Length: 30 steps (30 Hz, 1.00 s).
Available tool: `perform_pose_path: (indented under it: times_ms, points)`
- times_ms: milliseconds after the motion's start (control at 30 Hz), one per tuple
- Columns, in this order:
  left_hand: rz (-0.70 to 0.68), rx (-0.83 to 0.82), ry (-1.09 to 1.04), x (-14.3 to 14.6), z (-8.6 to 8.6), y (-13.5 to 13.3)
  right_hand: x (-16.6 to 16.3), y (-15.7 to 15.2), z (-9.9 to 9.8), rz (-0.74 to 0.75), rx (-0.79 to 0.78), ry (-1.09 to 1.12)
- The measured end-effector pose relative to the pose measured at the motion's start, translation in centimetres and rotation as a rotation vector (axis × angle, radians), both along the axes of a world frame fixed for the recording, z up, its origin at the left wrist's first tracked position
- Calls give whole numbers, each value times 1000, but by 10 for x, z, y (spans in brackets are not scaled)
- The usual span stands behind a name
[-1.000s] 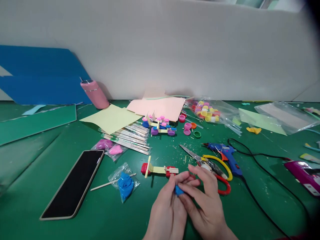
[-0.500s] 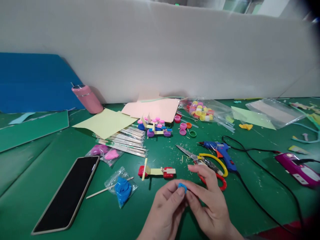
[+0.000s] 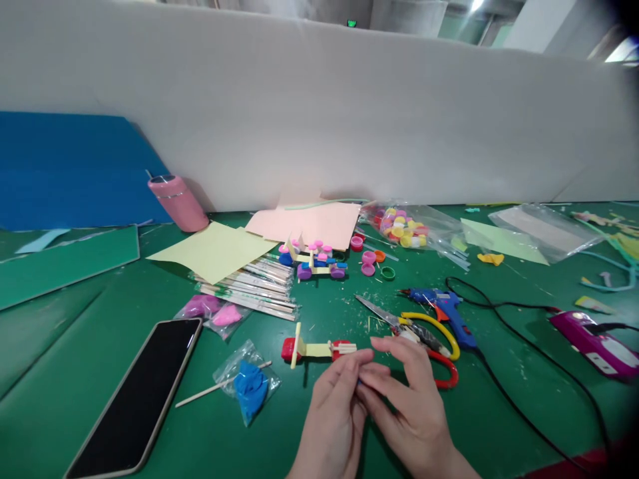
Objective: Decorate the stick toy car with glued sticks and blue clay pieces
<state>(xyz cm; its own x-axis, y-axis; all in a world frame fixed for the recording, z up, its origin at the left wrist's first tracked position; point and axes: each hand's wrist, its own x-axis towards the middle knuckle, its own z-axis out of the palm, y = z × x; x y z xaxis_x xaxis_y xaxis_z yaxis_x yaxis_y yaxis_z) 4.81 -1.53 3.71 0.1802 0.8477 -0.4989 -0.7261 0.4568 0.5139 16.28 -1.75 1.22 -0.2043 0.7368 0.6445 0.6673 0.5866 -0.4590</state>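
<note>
My left hand (image 3: 332,409) and my right hand (image 3: 412,396) meet at the fingertips near the front of the table. Pinched between them is a small lump of blue modelling clay (image 3: 360,382), almost wholly hidden by the fingers. Just beyond my hands lies a little model (image 3: 317,350) with red ends, a pale strip and short sticks. To the left, more blue clay (image 3: 251,389) sits in an opened clear bag, with a thin wooden stick (image 3: 200,394) beside it. Scissors (image 3: 429,320) with yellow and red handles lie beyond my right hand, partly covered by it.
A glue gun (image 3: 444,309) and its cable lie right, near a purple power strip (image 3: 594,342). A phone (image 3: 137,396) lies left. Farther back are finished-looking models (image 3: 319,269), bottle caps (image 3: 368,258), wrapped sticks (image 3: 254,286), paper (image 3: 214,249) and a pink tumbler (image 3: 178,203).
The fingers have closed over the blue clay, which showed plainly before and is now nearly covered. The whole view has shifted slightly; the things on the table stay in place.
</note>
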Motion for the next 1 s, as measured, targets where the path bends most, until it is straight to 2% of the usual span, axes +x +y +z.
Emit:
perform_pose_path:
  times_ms: [67, 233, 300, 400, 467, 533, 633, 667, 767, 867, 900, 933, 1000]
  points:
    - [35, -9, -2, -1, 1, 3, -1, -2, 1, 58, -80, 82]
    - [46, -42, -23, -6, -1, 7, 3, -5, 1, 255, -632, 601]
    - [37, -34, -10, -5, 0, 6, 5, -5, 0, 308, -765, 766]
    - [65, -2, 71, -2, 2, 3, 7, -4, -1, 322, -822, 841]
    - [97, 81, 256, 0, -1, 0, 6, -5, 1, 289, -820, 778]
    - [87, 307, 587, -1, -10, -6, 5, -6, 6, 269, -814, 682]
    - [-58, 868, 1116, -5, -29, -12, 5, -8, 15, 297, -878, 625]
    - [-71, 929, 1154, -7, -35, -12, 6, -9, 18, 316, -916, 635]
    - [-104, 1034, 1190, -13, -44, -8, 9, -9, 22, 399, -1039, 714]
    - [-89, 1185, 1242, -17, -39, -1, 12, -9, 18, 482, -1144, 912]
    - [-75, 1190, 1256, -18, -35, 1, 12, -9, 17, 487, -1171, 995]
    - [-58, 1143, 1258, -19, -31, 3, 12, -9, 16, 478, -1189, 1076]
    - [-37, 909, 1202, -19, -23, 4, 13, -8, 16, 443, -1203, 1192]
